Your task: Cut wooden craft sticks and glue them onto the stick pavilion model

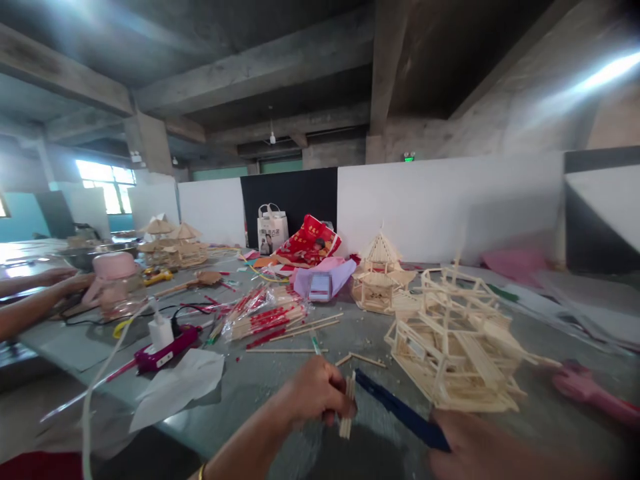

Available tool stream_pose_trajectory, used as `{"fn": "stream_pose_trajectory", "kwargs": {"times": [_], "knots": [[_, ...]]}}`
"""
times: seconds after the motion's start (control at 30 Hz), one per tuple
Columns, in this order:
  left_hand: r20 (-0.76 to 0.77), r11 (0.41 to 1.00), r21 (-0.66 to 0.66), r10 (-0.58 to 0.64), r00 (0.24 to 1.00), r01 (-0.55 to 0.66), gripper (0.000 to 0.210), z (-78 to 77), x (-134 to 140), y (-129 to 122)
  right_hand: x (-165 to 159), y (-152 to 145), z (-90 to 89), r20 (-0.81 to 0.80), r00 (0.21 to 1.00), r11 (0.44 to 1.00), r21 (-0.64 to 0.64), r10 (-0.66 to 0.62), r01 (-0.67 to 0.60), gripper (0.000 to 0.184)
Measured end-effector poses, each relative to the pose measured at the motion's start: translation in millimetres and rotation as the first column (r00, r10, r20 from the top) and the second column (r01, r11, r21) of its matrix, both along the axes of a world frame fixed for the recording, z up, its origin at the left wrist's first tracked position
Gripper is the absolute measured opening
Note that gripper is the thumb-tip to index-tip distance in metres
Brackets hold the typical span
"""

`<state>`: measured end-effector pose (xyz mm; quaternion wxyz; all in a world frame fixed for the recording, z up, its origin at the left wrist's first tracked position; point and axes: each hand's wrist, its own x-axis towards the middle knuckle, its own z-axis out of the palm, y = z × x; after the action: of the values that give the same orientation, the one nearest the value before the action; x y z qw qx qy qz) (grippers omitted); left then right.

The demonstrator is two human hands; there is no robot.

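My left hand is closed around a small bundle of short pale wooden sticks held upright over the grey table. A slim tube with a green part rises just behind that hand; whether the fingers hold it I cannot tell. My right hand, smeared by motion, grips a long, flat dark blue tool whose tip points at the bundle's upper end. The tool's exact kind does not show. Beyond it stands an open stick-built model house, with a smaller roofed stick model behind.
Red-tipped sticks lie partly in clear plastic at centre. A purple power strip, white paper and a pink-lidded jar are on the left, near another person's arms. A pink tool lies far right.
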<state>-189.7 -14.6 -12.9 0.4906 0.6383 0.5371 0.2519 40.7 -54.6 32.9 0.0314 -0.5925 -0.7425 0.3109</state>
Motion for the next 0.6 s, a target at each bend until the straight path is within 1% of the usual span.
{"fn": "stream_pose_trajectory", "kwargs": {"times": [0.07,0.2,0.27,0.33,0.4,0.5,0.6], "knots": [[0.035,1.000,-0.028,-0.003,0.999,0.004,0.014,1.3,0,0,-2,0,3.2,-0.005,1.000,0.999,-0.036,0.002,-0.003,0.009],[0.066,0.998,-0.057,0.010,0.998,-0.007,0.017,4.9,1,-1,3,7,-4.4,-0.130,0.991,0.995,-0.089,0.035,-0.047,0.008],[0.073,0.998,-0.068,0.018,0.997,-0.013,0.016,5.2,1,-2,6,12,-8.5,-0.189,0.981,0.995,-0.075,0.049,-0.064,0.005],[0.080,0.997,-0.077,0.022,0.997,-0.016,0.016,3.9,1,-1,8,16,-10.5,-0.214,0.975,0.996,-0.055,0.056,-0.070,0.005],[0.084,0.996,-0.084,0.022,0.996,-0.015,0.015,1.4,1,1,8,18,-10.3,-0.233,0.971,0.993,-0.087,0.061,-0.083,0.007],[0.090,0.996,-0.091,0.028,0.996,-0.020,0.015,-2.7,-1,2,6,17,-7.3,-0.256,0.965,0.980,-0.175,0.050,-0.098,0.009],[0.113,0.994,-0.102,0.039,0.993,-0.028,0.015,-3.2,-1,2,5,16,-4.0,-0.275,0.960,0.982,-0.164,0.049,-0.097,0.012]]}}
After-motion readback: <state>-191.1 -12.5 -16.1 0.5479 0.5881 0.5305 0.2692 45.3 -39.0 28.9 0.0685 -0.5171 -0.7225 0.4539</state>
